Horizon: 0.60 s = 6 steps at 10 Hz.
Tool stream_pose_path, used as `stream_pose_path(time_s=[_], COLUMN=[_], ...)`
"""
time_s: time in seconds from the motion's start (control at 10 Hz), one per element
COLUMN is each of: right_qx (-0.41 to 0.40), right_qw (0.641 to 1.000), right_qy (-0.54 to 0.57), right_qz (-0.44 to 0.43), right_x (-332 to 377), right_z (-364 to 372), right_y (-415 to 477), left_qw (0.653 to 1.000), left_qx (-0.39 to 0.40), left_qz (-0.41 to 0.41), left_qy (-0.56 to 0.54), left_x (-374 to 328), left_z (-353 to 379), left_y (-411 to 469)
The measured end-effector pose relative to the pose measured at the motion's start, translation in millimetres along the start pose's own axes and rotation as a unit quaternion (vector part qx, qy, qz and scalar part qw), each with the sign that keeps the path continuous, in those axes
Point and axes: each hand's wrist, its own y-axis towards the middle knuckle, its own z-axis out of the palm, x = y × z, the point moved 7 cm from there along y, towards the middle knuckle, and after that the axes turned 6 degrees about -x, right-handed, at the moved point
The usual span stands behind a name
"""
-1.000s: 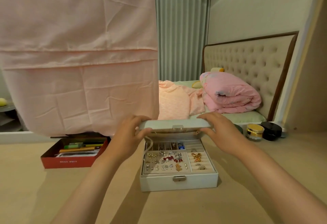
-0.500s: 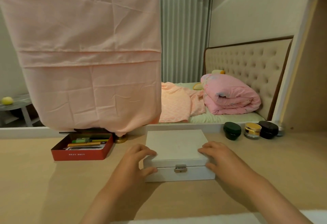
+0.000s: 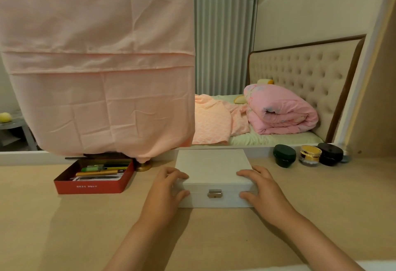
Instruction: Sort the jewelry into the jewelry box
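1 jewelry box (image 3: 212, 168) closed, pens (image 3: 98, 172) in tin (image 3: 90, 187)

The scene is lit dimly and warmly. Soft shadows are cast on the desk (image 3: 321, 206) beside the jewelry box (image 3: 212, 163). Lines are bowed near the edges.

White jewelry box (image 3: 212, 168): lid closed, silver clasp (image 3: 214, 193) facing front, lying flat on tan desk (image 3: 64, 228).
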Motion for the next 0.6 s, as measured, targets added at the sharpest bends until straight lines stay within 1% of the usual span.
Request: stream_pose_path(time_s=[0.2,0.4,0.5,0.6], right_qx=[-0.011,-0.005,-0.001,0.029], right_qw=[0.998,0.991,0.991,0.993], right_qy=[0.042,0.113,0.117,0.101], right_qz=[0.039,0.071,0.059,0.059], right_x=[-10,-18,-22,-21], right_z=[12,15,17,17], right_y=[46,70,69,69], left_qw=[0.995,0.984,0.986,0.987], left_qx=[-0.031,-0.011,-0.010,0.009], left_qz=[-0.076,-0.126,-0.115,-0.116], left_qy=[-0.052,-0.122,-0.118,-0.110], left_x=[25,48,53,51], left_z=[22,37,40,39], left_y=[33,54,53,55])
